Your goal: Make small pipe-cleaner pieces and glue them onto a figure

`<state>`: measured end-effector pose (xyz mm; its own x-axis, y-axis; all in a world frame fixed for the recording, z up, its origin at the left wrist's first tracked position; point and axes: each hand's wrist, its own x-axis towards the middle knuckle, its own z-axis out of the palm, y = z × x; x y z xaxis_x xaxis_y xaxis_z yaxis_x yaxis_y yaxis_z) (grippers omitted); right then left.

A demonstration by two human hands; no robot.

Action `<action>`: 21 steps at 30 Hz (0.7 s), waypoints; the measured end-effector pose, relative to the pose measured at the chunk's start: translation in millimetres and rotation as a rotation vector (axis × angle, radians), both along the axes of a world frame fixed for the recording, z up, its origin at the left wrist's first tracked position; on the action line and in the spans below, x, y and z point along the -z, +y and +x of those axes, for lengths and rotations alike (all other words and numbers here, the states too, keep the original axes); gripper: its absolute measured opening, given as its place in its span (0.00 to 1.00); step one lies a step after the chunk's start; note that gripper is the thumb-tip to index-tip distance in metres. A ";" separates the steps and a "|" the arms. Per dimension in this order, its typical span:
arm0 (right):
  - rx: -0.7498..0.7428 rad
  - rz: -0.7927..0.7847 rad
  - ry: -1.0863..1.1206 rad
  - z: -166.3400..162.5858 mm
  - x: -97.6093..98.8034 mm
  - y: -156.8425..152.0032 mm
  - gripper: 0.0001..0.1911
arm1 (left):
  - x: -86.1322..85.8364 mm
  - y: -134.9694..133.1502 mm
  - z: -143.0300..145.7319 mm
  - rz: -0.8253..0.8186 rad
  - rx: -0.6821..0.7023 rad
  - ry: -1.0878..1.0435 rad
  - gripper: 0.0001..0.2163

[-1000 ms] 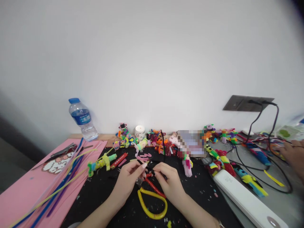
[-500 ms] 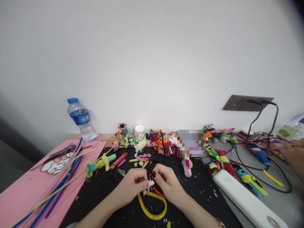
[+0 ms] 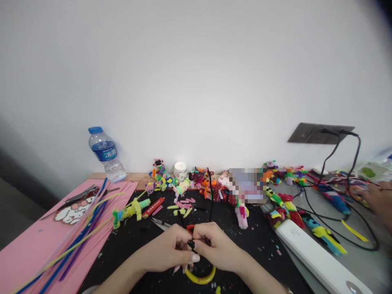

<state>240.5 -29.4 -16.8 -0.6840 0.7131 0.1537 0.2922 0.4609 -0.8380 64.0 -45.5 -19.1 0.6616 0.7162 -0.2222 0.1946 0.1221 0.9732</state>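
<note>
My left hand [image 3: 171, 249] and my right hand [image 3: 216, 247] meet over the black mat [image 3: 257, 261], fingertips pinched together. Between them runs a thin black pipe cleaner [image 3: 180, 217], mostly hidden by the fingers, with an end showing above my left hand. Under my hands lie scissors with a yellow and red handle [image 3: 202, 280]; their blades [image 3: 159, 223] stick out at the left, and the middle is covered. Just beyond are short pink pipe cleaner pieces [image 3: 185, 203] and light-green ones [image 3: 180, 211].
A water bottle [image 3: 107, 153] leans on the wall behind the pink sheet [image 3: 27, 249], where long pipe cleaners [image 3: 75, 241] lie. Pipe cleaner figures [image 3: 210, 183] line the back. Right are a white bar-shaped device [image 3: 318, 257], black cables [image 3: 372, 228] and another person's hand [image 3: 378, 200].
Both my hands have moved slightly down and closer together, covering more of the scissors' handle. A black end now shows above my left hand.
</note>
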 end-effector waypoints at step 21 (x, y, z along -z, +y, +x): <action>0.423 0.106 0.111 -4.3 10.4 -1.2 0.16 | 2.9 -0.3 1.0 1.008 -0.244 0.340 0.09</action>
<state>236.2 -30.6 -27.1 -0.3106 0.9030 0.2970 0.3848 0.4052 -0.8293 65.0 -45.8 -22.1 0.4923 0.7750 0.3962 0.5513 -0.6298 0.5472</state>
